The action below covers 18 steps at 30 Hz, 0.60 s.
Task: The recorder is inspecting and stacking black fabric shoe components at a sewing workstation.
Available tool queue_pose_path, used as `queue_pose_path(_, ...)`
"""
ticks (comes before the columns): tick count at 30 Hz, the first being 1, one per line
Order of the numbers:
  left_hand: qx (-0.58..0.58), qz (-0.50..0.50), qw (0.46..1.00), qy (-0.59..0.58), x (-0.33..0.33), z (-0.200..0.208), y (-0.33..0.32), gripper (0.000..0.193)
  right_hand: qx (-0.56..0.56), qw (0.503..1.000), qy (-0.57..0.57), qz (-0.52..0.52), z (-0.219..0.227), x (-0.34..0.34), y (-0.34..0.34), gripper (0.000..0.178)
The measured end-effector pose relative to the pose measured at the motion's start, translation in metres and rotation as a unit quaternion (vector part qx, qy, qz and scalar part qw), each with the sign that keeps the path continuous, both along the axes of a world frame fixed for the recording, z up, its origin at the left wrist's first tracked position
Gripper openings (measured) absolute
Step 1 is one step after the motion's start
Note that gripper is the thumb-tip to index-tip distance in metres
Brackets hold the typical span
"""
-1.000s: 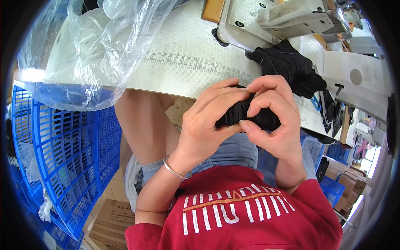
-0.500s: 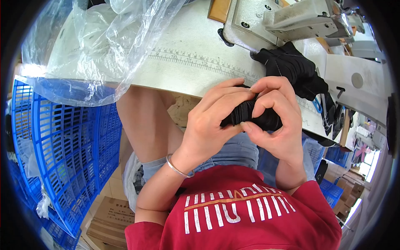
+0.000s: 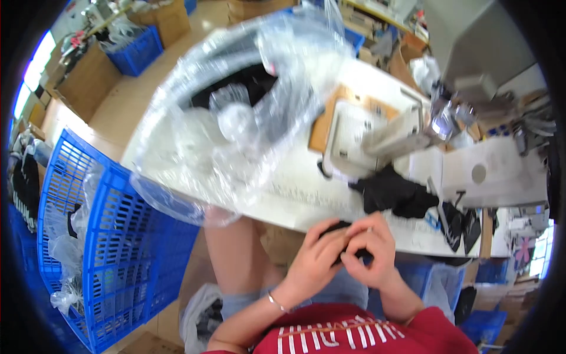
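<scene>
Both hands are together just off the table's front edge, over my lap. My left hand (image 3: 317, 255) curls its fingers around a bundled piece of black fabric (image 3: 335, 229). On the same bundle, my right hand (image 3: 372, 248) closes with thumb and forefinger bent into a ring. Most of the fabric is hidden behind the fingers, and some blur softens its outline. Beyond the hands, a heap of black cloth (image 3: 396, 192) rests on the white table (image 3: 283, 203) below the sewing machine (image 3: 395, 133).
A large clear plastic bag (image 3: 194, 141) with black material inside covers the table's left part. Tall blue plastic crates (image 3: 147, 253) stand left of my leg. Something blue-handled (image 3: 433, 222) lies right of the cloth heap. Another clear bag (image 3: 200, 318) sits by my thigh.
The view has tilted up and swung, showing more of the table, bag and room. My hands appear lower in the picture, still closed together on the black fabric.
</scene>
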<state>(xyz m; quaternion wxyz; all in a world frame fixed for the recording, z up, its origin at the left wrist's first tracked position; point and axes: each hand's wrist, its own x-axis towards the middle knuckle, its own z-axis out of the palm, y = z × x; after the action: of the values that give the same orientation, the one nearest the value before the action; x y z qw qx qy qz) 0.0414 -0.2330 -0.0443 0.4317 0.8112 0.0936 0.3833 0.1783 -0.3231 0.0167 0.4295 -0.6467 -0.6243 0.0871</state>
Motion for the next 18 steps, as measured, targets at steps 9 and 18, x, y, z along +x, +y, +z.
queue_pose_path(9,-0.059,0.096,0.992,-0.052,0.055,0.024,0.058,0.070,0.078,0.984,-0.135,-0.088,0.021,-0.004,0.039,0.032)
queue_pose_path(18,-0.026,0.132,0.990,0.051,-0.035,0.082,0.079,0.034,0.085,0.978,-0.183,-0.062,0.031,-0.004,0.068,0.026)
